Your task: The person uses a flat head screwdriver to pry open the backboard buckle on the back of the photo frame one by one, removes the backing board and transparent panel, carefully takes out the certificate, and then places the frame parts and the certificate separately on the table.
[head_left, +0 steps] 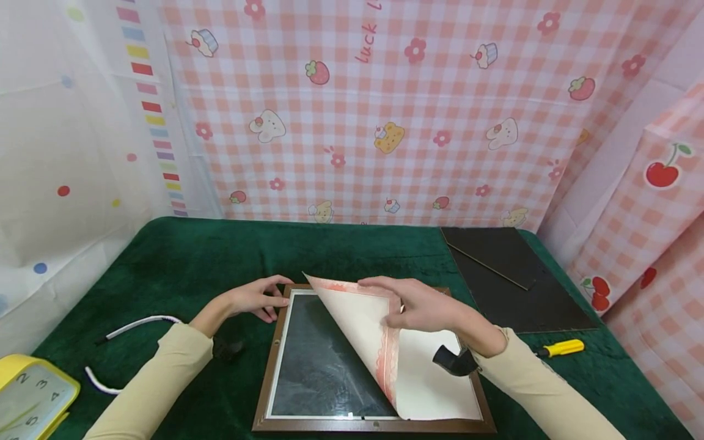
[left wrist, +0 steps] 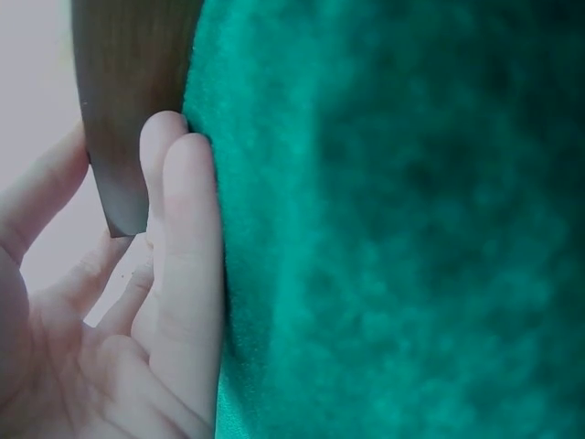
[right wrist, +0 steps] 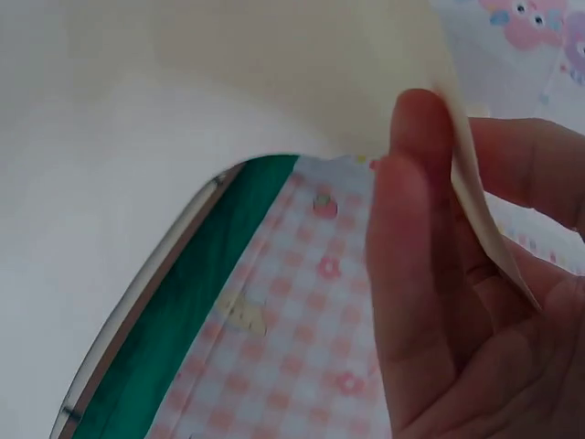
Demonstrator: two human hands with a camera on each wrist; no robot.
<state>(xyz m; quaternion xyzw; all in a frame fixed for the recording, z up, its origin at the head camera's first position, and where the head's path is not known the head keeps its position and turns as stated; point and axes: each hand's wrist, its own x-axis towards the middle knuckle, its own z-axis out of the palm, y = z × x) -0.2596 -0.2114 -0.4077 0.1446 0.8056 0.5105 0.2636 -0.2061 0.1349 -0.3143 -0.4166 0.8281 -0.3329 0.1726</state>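
A brown wooden picture frame [head_left: 374,425] lies on the green cloth in front of me, with a dark, glossy pane [head_left: 324,373] showing in its left half. My left hand [head_left: 254,297] grips the frame's upper left corner, thumb on one side and fingers along the other, as the left wrist view shows. Between thumb and fingers, my right hand [head_left: 426,304] pinches the raised edge of a cream paper sheet [right wrist: 228,82] with a red patterned border. The sheet curls up over the pane, its lower right part lying inside the frame.
Back right lies a black board [head_left: 550,299] with a thin strip [head_left: 489,266] on it. A yellow-handled screwdriver [head_left: 566,348] rests near my right sleeve. At left are a white cable [head_left: 143,319] and a yellow clock [head_left: 41,391]. Patterned curtains [head_left: 357,122] enclose the table.
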